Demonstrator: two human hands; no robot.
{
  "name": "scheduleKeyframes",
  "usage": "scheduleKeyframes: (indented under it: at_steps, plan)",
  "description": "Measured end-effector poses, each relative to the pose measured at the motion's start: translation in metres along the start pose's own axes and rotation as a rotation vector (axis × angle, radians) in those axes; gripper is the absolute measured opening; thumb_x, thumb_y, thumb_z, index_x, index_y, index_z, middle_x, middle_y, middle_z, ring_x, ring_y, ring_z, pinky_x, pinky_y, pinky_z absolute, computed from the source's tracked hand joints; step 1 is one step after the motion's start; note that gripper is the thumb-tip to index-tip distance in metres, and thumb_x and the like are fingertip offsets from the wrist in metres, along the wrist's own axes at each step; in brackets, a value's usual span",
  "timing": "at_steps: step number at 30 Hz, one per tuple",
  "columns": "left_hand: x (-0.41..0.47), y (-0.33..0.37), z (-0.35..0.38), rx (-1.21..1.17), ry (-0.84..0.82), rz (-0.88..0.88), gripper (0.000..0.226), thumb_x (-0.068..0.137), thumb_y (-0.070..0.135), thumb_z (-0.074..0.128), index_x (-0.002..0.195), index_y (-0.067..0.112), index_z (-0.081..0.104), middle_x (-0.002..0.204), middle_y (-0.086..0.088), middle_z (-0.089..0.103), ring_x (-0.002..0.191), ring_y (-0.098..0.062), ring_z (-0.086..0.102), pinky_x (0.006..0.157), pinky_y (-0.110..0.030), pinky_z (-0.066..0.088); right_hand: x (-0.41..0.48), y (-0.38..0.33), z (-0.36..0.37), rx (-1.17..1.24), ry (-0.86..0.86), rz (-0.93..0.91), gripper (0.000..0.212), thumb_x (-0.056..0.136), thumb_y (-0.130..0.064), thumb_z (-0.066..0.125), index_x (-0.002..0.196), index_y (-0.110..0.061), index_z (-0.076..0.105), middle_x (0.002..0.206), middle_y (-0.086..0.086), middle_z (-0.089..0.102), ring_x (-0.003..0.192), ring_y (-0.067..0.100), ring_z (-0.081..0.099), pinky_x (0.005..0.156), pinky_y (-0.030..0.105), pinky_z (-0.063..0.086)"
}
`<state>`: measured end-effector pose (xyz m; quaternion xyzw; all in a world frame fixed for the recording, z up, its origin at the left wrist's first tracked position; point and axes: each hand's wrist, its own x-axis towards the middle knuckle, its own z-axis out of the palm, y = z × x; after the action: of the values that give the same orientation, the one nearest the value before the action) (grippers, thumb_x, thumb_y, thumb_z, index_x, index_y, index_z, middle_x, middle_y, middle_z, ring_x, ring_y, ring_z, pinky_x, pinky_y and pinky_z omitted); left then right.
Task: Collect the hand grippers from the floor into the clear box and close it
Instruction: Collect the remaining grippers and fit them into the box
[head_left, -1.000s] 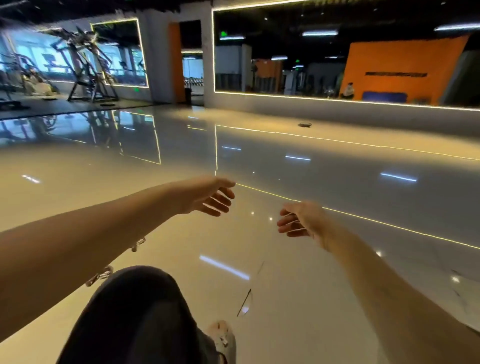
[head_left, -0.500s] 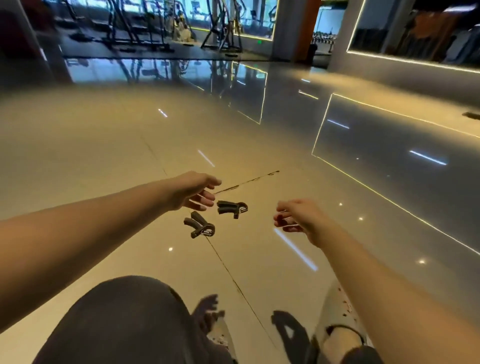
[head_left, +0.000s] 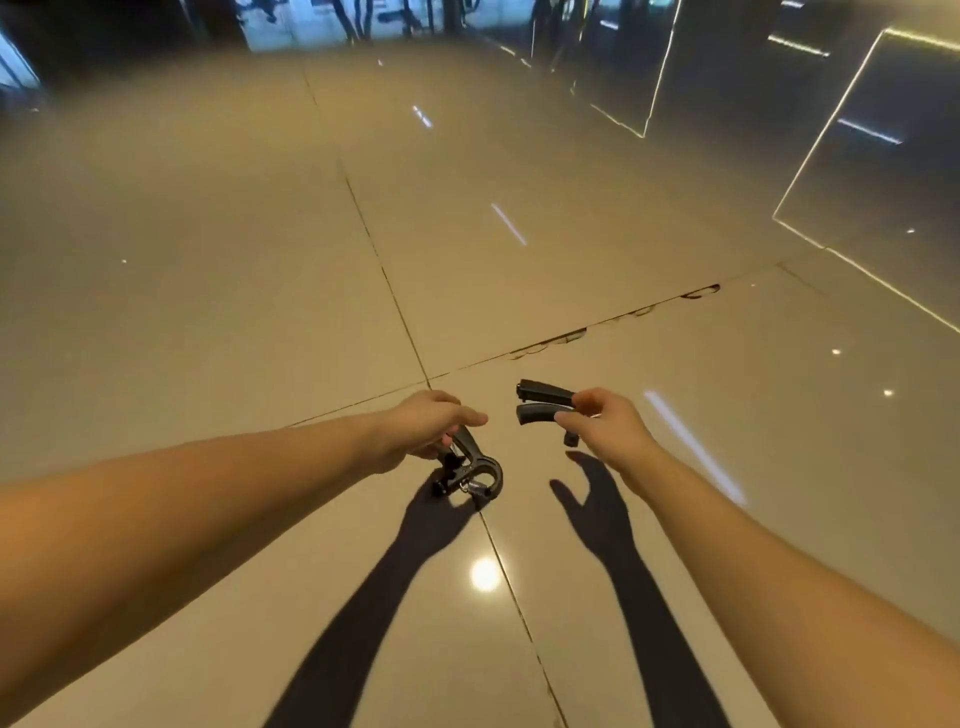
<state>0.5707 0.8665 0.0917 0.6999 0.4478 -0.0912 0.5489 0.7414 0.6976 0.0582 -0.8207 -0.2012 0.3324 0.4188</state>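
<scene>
Two dark hand grippers are in front of me over the glossy tiled floor. My left hand (head_left: 423, 428) grips the handles of one hand gripper (head_left: 475, 467), whose looped spring end hangs down toward the floor. My right hand (head_left: 605, 423) pinches the second hand gripper (head_left: 543, 402) by its spring end, with the two black handles sticking out to the left. Both are held just above the floor. The clear box is not in view.
Beige floor tiles (head_left: 260, 260) with dark joints spread all around. A chipped joint (head_left: 613, 322) runs to the right. Gym machines (head_left: 363, 15) stand far back, and a mirrored wall's lit edges reflect at the upper right (head_left: 831, 156).
Both hands have reached down and taken hold of the two hand grippers that lay on the floor half a second ago. My view has tilted further down; my legs have left the frame.
</scene>
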Motion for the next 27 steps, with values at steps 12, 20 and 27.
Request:
scheduleKeyframes:
  at_steps: [12, 20, 27]
  plan:
    - [0.104, -0.036, 0.015, -0.156, 0.259, -0.167, 0.003, 0.09, 0.008, 0.056, 0.087, 0.01, 0.057, 0.088, -0.011, 0.051, 0.08, -0.026, 0.05, 0.069, -0.033, 0.043, 0.125, 0.053, 0.035, -0.898, -0.037, -0.296, 0.054, 0.086, -0.051, 0.067, 0.13, -0.025, 0.052, 0.121, 0.002, 0.062, 0.115, 0.028, 0.057, 0.1, 0.045, 0.039]
    - [0.088, -0.069, 0.021, 0.703, 0.02, 0.073, 0.085, 0.065, 0.037, 0.086, 0.14, 0.022, 0.05, 0.118, -0.001, 0.052, 0.106, -0.021, 0.057, 0.089, -0.034, 0.053, 0.089, 0.07, 0.039, -0.988, 0.068, -0.132, 0.056, 0.081, -0.044, 0.072, 0.123, -0.014, 0.05, 0.117, 0.007, 0.058, 0.107, 0.03, 0.058, 0.086, 0.042, 0.04]
    - [0.092, -0.082, 0.035, 0.826, 0.108, 0.344, 0.084, 0.057, 0.06, 0.084, 0.131, 0.033, 0.055, 0.118, 0.006, 0.052, 0.109, -0.019, 0.047, 0.095, -0.039, 0.044, 0.091, 0.063, 0.036, -0.895, 0.011, -0.212, 0.067, 0.081, -0.049, 0.077, 0.134, -0.016, 0.052, 0.125, 0.007, 0.054, 0.114, 0.03, 0.052, 0.083, 0.042, 0.049]
